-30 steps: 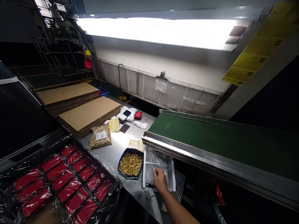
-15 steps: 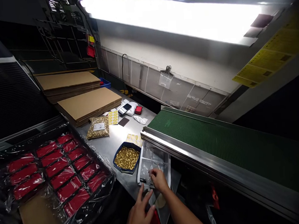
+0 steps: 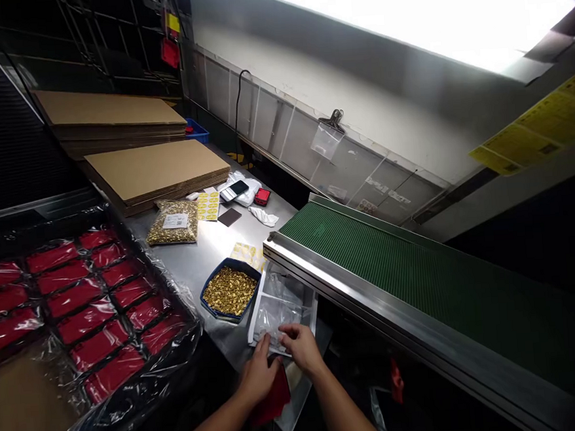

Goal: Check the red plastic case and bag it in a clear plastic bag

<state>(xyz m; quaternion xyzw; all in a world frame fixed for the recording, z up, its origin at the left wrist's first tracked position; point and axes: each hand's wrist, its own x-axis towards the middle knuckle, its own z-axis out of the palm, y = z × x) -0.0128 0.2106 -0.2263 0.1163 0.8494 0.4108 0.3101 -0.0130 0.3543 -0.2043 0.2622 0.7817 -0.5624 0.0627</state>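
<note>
Since the earlier frame, the left grip had moved forward to the near edge of the white tray, close beside the right grip. Clear plastic bags lay in this tray, thin, shiny and creased, at twelve o'clock from the left grip and eleven from the right. The right grip was curled, the left one stretched; whether either pinched a bag, I could not tell.

Clear, crinkled plastic bags in a white tray, partly hidden red piece just outside.
</note>
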